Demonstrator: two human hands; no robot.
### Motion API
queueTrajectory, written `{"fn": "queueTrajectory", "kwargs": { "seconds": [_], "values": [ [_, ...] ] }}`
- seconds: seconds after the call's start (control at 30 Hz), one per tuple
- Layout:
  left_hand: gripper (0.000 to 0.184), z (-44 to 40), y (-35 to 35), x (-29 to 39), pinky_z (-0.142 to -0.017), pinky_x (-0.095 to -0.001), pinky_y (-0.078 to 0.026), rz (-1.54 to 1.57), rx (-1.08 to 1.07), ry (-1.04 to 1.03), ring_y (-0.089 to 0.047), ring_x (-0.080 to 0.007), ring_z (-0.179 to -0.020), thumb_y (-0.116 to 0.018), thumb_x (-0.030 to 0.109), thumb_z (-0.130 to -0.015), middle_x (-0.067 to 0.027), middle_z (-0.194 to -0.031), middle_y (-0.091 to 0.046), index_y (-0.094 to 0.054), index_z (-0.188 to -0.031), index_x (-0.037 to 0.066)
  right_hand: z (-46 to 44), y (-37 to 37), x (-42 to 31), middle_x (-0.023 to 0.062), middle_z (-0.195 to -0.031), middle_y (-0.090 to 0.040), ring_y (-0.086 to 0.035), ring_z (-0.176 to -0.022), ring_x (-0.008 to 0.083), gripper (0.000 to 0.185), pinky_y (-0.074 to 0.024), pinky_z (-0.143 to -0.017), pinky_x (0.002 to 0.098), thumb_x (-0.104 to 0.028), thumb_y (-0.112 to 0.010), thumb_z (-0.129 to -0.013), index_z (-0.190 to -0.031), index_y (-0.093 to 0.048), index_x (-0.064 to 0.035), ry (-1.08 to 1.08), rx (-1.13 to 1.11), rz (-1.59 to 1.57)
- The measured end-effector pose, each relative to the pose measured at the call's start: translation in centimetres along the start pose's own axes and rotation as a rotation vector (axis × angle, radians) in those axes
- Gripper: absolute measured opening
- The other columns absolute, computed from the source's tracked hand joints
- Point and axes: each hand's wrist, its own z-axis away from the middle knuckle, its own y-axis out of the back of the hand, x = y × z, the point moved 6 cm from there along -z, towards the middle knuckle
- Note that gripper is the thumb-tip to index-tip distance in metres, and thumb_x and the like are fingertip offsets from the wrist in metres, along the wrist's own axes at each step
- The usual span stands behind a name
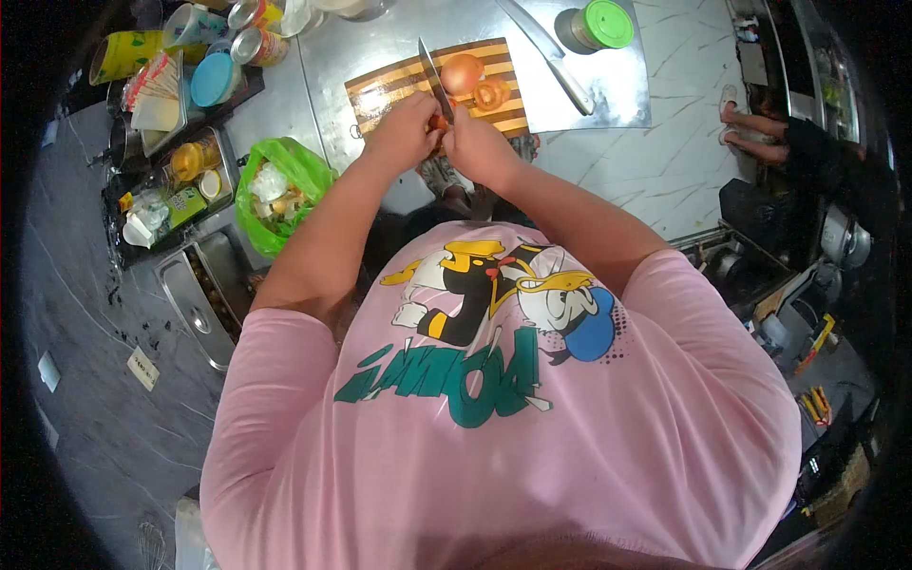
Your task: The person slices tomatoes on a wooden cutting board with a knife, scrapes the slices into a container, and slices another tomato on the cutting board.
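A striped wooden cutting board (380, 88) lies on the metal table in front of me. My right hand (482, 148) is closed around a knife (432, 71), its blade pointing away from me over the board. Fingers of my left hand (405, 131) are bent around a tomato piece (439, 123) beside the blade, near the board's front edge; the hand covers most of it. Just right of the blade rests a whole tomato (462, 73). A cut tomato (491, 93) with its inside showing sits next to it.
A second knife (560, 74) and a green-lidded jar (606, 26) are at the right. A green plastic bag (318, 171) with scraps hangs at the left, near cans (258, 46) and containers. Another person's legs (757, 136) show at the far right.
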Motion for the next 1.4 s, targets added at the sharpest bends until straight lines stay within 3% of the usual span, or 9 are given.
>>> {"fn": "queueTrajectory", "kwargs": {
  "seconds": [0.17, 0.23, 0.47, 0.57, 0.73, 1.0, 1.07, 1.4],
  "values": [
    [0.025, -0.1, 0.0, -0.2, -0.094, -0.047, -0.056, -0.012, -0.018, 0.033, -0.067, -0.0396, -0.11, -0.081, 0.01, -0.089, -0.0163, -0.111, -0.066, -0.065, -0.107, 0.005, 0.4, -0.2, 0.2, 0.035, -0.084, -0.072, -0.074, -0.085, 0.0522, 0.031, -0.0586, -0.079, 0.0617, -0.018, -0.058, -0.102, -0.115, -0.049, 0.0079, -0.012, -0.002, 0.049],
    [0.025, 0.0, 0.5, 0.4, -0.096, -0.0475, -0.055, -0.001, -0.059, 0.046, -0.067, -0.0402, -0.11, -0.082, 0.011, -0.089, -0.0163, -0.111, -0.067, -0.065, -0.107, 0.006, 2.4, -0.8, 1.0, 0.0343, -0.085, -0.072, -0.074, -0.086, 0.0523, 0.031, -0.0583, -0.079, 0.0617, -0.018, -0.058, -0.101, -0.116, -0.049, 0.0078, -0.074, -0.119, -0.033],
    [0.027, 0.1, 0.6, 0.6, -0.092, -0.0489, -0.055, 0.009, 0.002, 0.011, -0.066, -0.0396, -0.107, -0.083, 0.011, -0.087, -0.0148, -0.108, -0.064, -0.064, -0.106, 0.005, 6.7, -2.5, 3.6, 0.0327, -0.086, -0.071, -0.073, -0.084, 0.0526, 0.03, -0.0579, -0.078, 0.0605, -0.018, -0.059, -0.102, -0.115, -0.05, 0.0075, -0.095, -0.219, 0.036],
    [0.028, 0.0, 0.7, 0.6, -0.092, -0.0494, -0.055, 0.037, 0.001, -0.018, -0.066, -0.0404, -0.104, -0.083, 0.009, -0.085, -0.0152, -0.107, -0.065, -0.064, -0.105, 0.004, 5.4, -1.9, 3.2, 0.0331, -0.085, -0.072, -0.073, -0.085, 0.052, 0.029, -0.0582, -0.078, 0.0605, -0.018, -0.059, -0.102, -0.115, -0.05, 0.0069, -0.028, -0.14, 0.045],
    [0.028, 0.0, 0.6, 0.4, -0.095, -0.0476, -0.055, 0.024, 0.001, -0.042, -0.066, -0.0393, -0.109, -0.083, 0.008, -0.086, -0.0155, -0.11, -0.067, -0.065, -0.108, 0.006, 2.8, -0.5, 2.6, 0.0331, -0.085, -0.072, -0.074, -0.086, 0.0511, 0.027, -0.0587, -0.078, 0.0602, -0.017, -0.057, -0.103, -0.113, -0.051, 0.0065, -0.112, -0.06, 0.012],
    [0.03, 0.0, 0.6, 0.3, -0.096, -0.0507, -0.055, 0.004, 0.005, -0.029, -0.065, -0.0416, -0.109, -0.081, 0.008, -0.083, -0.0174, -0.109, -0.064, -0.065, -0.107, 0.004, 2.2, -0.6, 0.3, 0.034, -0.083, -0.071, -0.074, -0.082, 0.0516, 0.024, -0.0592, -0.076, 0.0615, -0.016, -0.056, -0.103, -0.112, -0.051, 0.0057, -0.052, -0.022, -0.038],
    [0.024, 0.2, 0.6, 0.3, -0.095, -0.0472, -0.055, 0.023, 0.025, -0.039, -0.066, -0.0394, -0.108, -0.08, 0.007, -0.086, -0.0154, -0.108, -0.066, -0.066, -0.106, 0.006, 1.9, -1.0, 0.4, 0.0341, -0.083, -0.071, -0.074, -0.082, 0.0516, 0.023, -0.0594, -0.076, 0.0615, -0.016, -0.056, -0.103, -0.112, -0.051, 0.0056, -0.051, -0.02, -0.028],
    [0.023, 0.3, 0.2, -0.2, -0.098, -0.0485, -0.054, 0.034, 0.025, -0.021, -0.065, -0.0407, -0.111, -0.079, 0.006, -0.088, -0.0162, -0.109, -0.066, -0.066, -0.106, 0.006, -0.2, -0.7, -0.1, 0.035, -0.09, -0.073, -0.075, -0.089, 0.0522, 0.032, -0.0589, -0.083, 0.0614, -0.021, -0.056, -0.103, -0.117, -0.052, 0.0073, -0.048, -0.021, 0.001]
  ]
}}
